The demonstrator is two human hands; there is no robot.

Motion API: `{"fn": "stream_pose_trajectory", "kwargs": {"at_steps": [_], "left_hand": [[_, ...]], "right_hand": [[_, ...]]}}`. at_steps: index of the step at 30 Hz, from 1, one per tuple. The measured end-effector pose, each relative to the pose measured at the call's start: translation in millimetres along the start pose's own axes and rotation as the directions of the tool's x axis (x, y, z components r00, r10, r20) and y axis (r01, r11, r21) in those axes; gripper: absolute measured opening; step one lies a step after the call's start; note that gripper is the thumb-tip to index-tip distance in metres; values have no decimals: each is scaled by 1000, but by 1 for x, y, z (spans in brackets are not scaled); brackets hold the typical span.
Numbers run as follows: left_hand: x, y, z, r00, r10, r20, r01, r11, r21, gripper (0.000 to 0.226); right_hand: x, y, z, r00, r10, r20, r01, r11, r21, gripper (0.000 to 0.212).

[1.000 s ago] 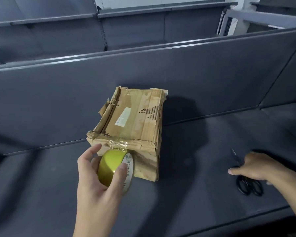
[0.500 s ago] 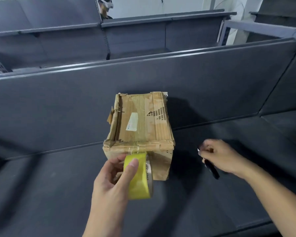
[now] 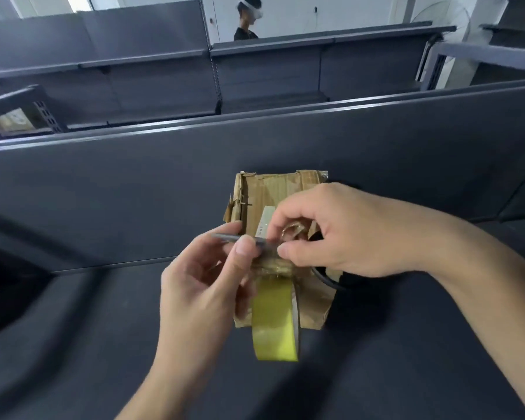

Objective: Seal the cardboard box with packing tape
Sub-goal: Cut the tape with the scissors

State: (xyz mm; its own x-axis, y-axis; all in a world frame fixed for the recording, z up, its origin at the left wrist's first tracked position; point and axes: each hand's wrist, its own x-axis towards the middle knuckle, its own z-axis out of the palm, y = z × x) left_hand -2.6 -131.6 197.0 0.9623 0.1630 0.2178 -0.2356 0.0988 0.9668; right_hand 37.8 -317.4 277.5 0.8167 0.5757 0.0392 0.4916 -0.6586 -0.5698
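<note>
A worn cardboard box [image 3: 285, 189] stands on the dark desk against the partition. A yellow packing tape roll [image 3: 273, 322] hangs in front of the box's near face, its strip stuck over the top front edge. My left hand [image 3: 200, 286] is just left of the roll, thumb and forefinger pinching at the tape strip, lower fingers curled beside the roll. My right hand [image 3: 340, 228] grips the scissors [image 3: 225, 237] over the box top. The blades point left across the strip, and the black handles show below my palm.
A grey partition wall [image 3: 134, 192] rises right behind the box. The dark desk surface [image 3: 103, 344] extends left and right of it. Empty grey shelving stands beyond, and a person with a headset [image 3: 247, 18] is far behind it.
My right hand picked the scissors up from the desk at the right and brought them over the box's front edge. My left hand shifted from gripping the roll to the strip above it.
</note>
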Motion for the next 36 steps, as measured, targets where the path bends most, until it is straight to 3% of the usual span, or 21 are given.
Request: {"fn": "stream_pose_trajectory", "kwargs": {"at_steps": [3,6,9,13,17,21,23,25,28,31,36], "left_hand": [[11,9,4,991,-125,36,130,976,-176,28],[17,6,6,990,-134,-44,120,966,-227,22],[22,6,5,981,-156,-116,120,956,-266,25],[27,7,4,963,-204,-175,139,936,-324,28],[29,8,3,967,-198,-158,137,934,-331,28],[29,16,1,985,-144,-93,113,952,-285,23],[26,18,-3,994,-108,-34,98,972,-215,21],[18,11,-14,999,-34,3,35,994,-101,37],[4,-6,-38,993,44,108,-56,992,115,70],[-5,-35,-60,962,-129,243,68,967,245,85],[-19,-61,-57,861,-306,407,243,949,198,112]], "right_hand": [[5,0,10,997,-18,-75,18,1000,-2,14],[4,9,17,946,-76,-314,30,989,-147,39],[-8,14,22,876,-157,-455,21,956,-291,34],[-20,11,34,909,-124,-398,-99,864,-494,28],[-14,7,37,908,-98,-407,-170,802,-572,22],[-9,3,30,933,-92,-347,-152,776,-613,22],[-11,1,23,953,9,-302,-170,844,-509,24],[-21,0,18,964,111,-242,-195,913,-359,24],[-41,2,17,964,225,-144,-218,974,59,18],[-54,8,26,962,273,-2,-246,868,432,8],[-65,33,43,933,329,146,-354,760,545,15]]}}
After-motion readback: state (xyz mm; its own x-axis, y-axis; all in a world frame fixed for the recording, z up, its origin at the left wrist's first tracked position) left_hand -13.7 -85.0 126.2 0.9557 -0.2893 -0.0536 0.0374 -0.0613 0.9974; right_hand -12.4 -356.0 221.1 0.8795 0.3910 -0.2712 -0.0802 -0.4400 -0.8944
